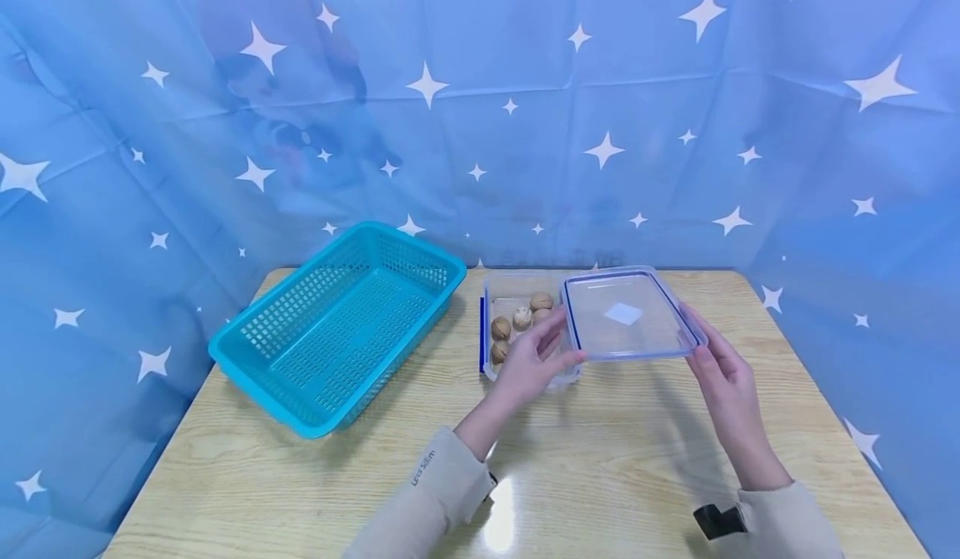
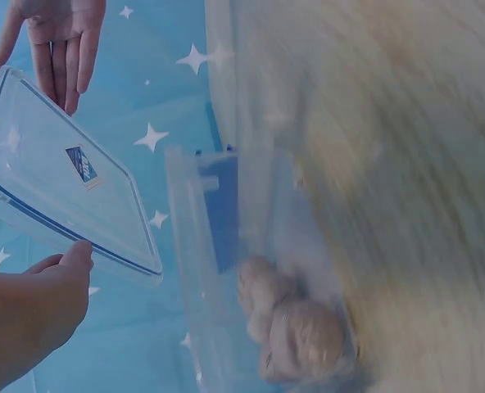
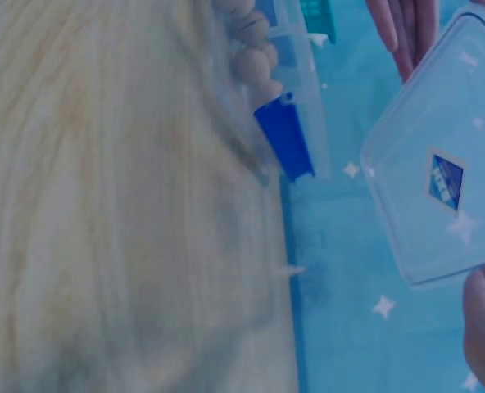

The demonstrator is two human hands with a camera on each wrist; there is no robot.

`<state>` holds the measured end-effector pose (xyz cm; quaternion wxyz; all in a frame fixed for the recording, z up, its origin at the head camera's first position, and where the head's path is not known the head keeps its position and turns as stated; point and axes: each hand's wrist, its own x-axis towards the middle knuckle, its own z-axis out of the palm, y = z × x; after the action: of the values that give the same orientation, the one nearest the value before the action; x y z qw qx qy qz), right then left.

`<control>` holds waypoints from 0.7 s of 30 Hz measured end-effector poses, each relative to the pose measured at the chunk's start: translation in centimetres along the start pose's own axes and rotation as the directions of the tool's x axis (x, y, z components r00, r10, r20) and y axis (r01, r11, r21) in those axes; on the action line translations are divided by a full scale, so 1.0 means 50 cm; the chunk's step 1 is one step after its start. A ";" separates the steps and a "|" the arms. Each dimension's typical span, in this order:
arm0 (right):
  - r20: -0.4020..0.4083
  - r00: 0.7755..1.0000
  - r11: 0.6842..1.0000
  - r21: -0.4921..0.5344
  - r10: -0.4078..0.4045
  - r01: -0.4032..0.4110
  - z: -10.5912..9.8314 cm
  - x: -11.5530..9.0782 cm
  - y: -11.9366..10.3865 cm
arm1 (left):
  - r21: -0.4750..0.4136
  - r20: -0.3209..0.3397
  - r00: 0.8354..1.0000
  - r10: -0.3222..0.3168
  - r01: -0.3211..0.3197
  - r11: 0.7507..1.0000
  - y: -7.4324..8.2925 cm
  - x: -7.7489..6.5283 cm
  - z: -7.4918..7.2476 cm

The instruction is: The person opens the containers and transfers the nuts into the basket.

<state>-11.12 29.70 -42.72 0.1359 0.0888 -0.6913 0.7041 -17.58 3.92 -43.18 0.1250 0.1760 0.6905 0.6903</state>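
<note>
A clear rectangular lid point(image 1: 626, 313) with a blue seal and a small diamond label is held up off the table, slightly tilted. My left hand point(image 1: 528, 363) pinches its left edge, thumb in front. At the opposite edge my right hand point(image 1: 727, 384) grips it between thumb and fingers. Just left of the lid, and partly behind my left hand, a clear plastic food box point(image 1: 491, 374) with blue clips stands on the table. Several walnuts point(image 1: 500, 328) lie in it; in the left wrist view the walnuts point(image 2: 304, 340) look blurred.
A turquoise perforated basket point(image 1: 341, 413) stands on the left of the wooden table point(image 1: 600, 476), with nothing visible inside. Behind the table hangs a blue curtain point(image 1: 495, 142) with white stars.
</note>
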 end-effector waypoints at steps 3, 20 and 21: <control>0.022 1.000 1.000 -0.007 -0.005 0.006 -0.015 -0.009 0.008 | -0.019 0.002 1.000 -0.014 0.014 1.000 -0.010 0.003 0.014; -0.025 0.999 0.999 0.001 0.033 -0.033 -0.065 -0.042 0.051 | -0.013 -0.111 0.990 -0.085 0.084 0.996 -0.038 0.006 0.087; -0.034 0.999 0.999 0.003 0.037 -0.037 -0.066 -0.043 0.052 | -0.007 -0.115 0.990 -0.088 0.088 0.996 -0.039 0.006 0.090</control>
<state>-9.68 32.81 -45.96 0.1343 0.0641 -0.6898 0.7086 -16.10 8.18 -45.17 0.1155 0.1055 0.7031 0.6937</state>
